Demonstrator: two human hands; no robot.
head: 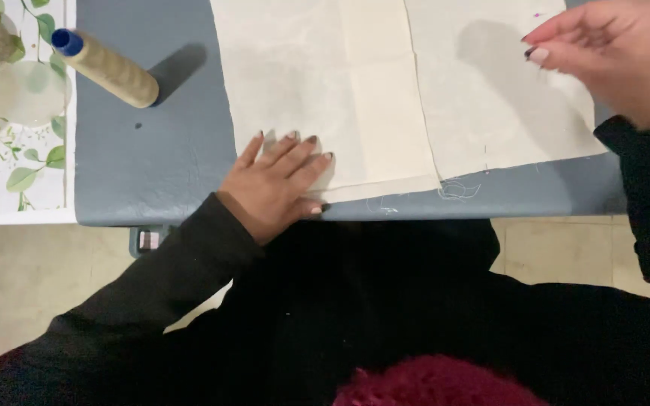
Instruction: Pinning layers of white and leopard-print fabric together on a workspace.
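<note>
Pressing flat with fingers spread, the left hand (276,184) holds down the near edge of the cream fabric (385,90) on the grey-blue tabletop (152,150). Farther off, the right hand (611,53) hovers above the fabric, fingertips pressed together; a thread spool (107,68) lies far left.

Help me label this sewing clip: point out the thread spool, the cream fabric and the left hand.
thread spool (111,69): head view, on its beige wound thread.
cream fabric (287,83): head view, on a bare left part.
left hand (276,184): head view, on the back of the hand, flat on the fabric.
</note>
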